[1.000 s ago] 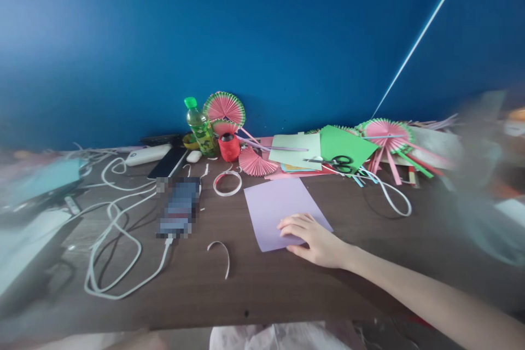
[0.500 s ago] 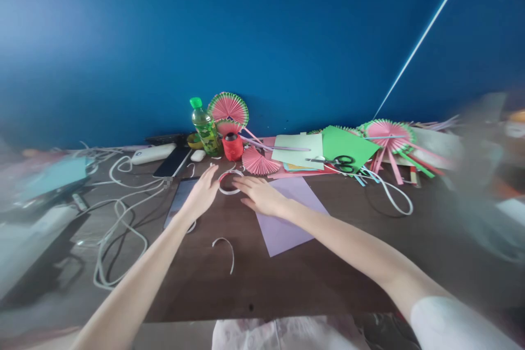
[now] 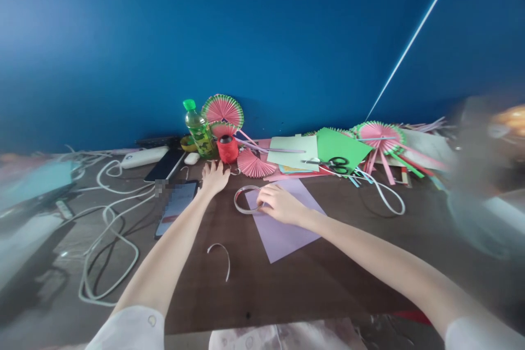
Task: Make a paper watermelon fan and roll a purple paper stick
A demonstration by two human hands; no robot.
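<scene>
My right hand [image 3: 281,203] is closed on the right side of a roll of tape [image 3: 241,210], a thin pale ring at the left edge of a purple sheet of paper [image 3: 279,240]. My left hand [image 3: 215,178] lies palm down with its fingers spread, just in front of a red can-like container [image 3: 228,151]. A small white case [image 3: 192,158] sits to the left of those fingers. Below both hands, a curled white strip [image 3: 226,258] rests on the dark table [image 3: 192,295].
A phone [image 3: 178,208] lies beside my left wrist, near looped white cables [image 3: 107,229]. At the back stand a green-capped bottle [image 3: 199,131] and pink pleated paper fans [image 3: 223,112]. Black scissors [image 3: 337,164] lie over green paper [image 3: 342,147] at right.
My right hand has taken hold of the tape roll and brought it toward me and to the right, up to the purple sheet. My left hand has moved away from the roll, toward the red container.
</scene>
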